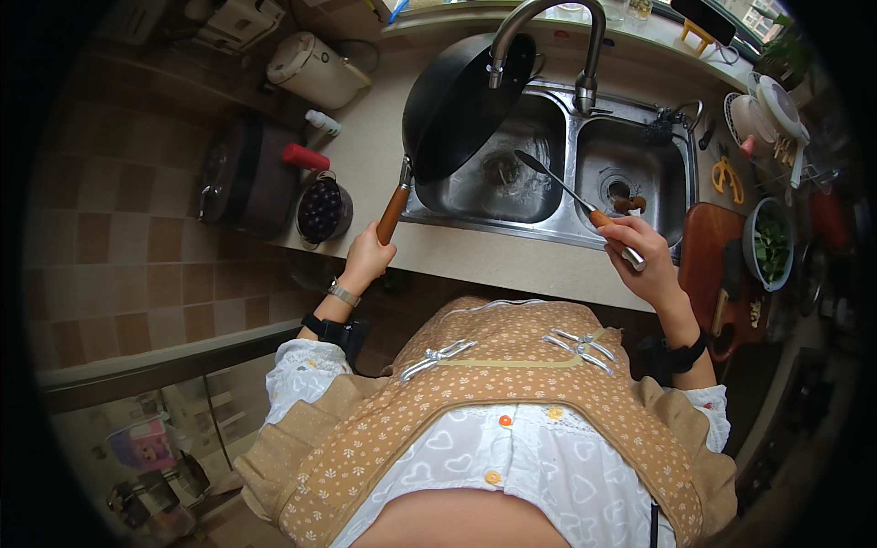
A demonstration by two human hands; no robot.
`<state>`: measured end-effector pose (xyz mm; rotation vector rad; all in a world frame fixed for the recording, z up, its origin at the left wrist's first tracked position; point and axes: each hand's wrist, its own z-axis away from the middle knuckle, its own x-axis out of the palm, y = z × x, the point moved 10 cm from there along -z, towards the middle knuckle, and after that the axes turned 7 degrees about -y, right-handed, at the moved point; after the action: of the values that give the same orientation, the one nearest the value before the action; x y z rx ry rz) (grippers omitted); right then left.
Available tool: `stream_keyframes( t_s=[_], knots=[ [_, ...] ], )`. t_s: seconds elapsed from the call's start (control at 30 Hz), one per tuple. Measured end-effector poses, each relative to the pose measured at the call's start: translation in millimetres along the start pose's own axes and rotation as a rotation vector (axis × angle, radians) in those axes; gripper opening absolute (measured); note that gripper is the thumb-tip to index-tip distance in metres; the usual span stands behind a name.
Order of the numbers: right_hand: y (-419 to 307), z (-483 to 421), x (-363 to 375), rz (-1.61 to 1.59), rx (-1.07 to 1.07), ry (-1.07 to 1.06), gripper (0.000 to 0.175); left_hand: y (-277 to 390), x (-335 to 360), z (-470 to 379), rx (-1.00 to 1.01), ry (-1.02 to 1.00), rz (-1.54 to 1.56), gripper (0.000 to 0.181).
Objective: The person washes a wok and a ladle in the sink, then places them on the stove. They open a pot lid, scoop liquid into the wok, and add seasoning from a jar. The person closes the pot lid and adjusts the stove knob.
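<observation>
My left hand [370, 259] grips the wooden handle of a black wok [452, 109], which is tilted on its side over the left basin of a steel double sink [479, 225]. In my right hand [637, 253] is the wood-and-metal handle of a spatula [575, 195], its dark blade over the left basin. Water and some bits lie around that basin's drain. A curved metal faucet [586, 75] arches over the wok. Small brown lumps [630, 204] lie by the drain of the right basin.
Left of the sink stand a pot of dark round fruit [323, 209], a red cylinder [305, 157], a white bottle [323, 122] and a cream appliance [312, 70]. At right are orange scissors [726, 179], a cutting board [709, 240] with a knife [730, 274], and a bowl of greens [769, 244].
</observation>
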<state>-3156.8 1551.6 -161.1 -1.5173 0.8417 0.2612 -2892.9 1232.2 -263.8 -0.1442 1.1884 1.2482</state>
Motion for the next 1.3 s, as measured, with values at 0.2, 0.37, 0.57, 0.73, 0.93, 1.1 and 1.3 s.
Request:
stream_keyframes(
  t_s=[0.2, 0.37, 0.57, 0.73, 0.93, 1.1, 1.3],
  knots=[
    [-5, -1, -12, 0.018, 0.017, 0.162, 0.028, -15, 13, -5, -0.021, -0.061, 0.102, 0.038],
    [-1, 24, -28, -0.065, 0.220, 0.389, 0.024, -33, 24, -17, -0.014, -0.174, 0.240, 0.038],
    [-9, 105, -35, -0.356, 0.542, 0.750, 0.028, -43, 31, -24, -0.053, -0.369, 0.497, 0.024],
    [-34, 178, -28, -0.731, 0.488, 1.039, 0.030, -21, 25, -13, -0.040, -0.676, 0.838, 0.015],
    [-50, 298, -30, -0.997, 0.357, 1.297, 0.030, -14, 37, 88, -0.235, -1.033, 1.454, 0.008],
    [-57, 432, -14, -1.217, 0.182, 1.455, 0.030, -5, 69, 211, -0.201, -1.184, 1.766, 0.023],
    [-96, 592, -5, -1.222, -0.019, 1.579, 0.030, 59, 126, 324, -0.039, -1.539, 1.591, 0.025]
  ],
)
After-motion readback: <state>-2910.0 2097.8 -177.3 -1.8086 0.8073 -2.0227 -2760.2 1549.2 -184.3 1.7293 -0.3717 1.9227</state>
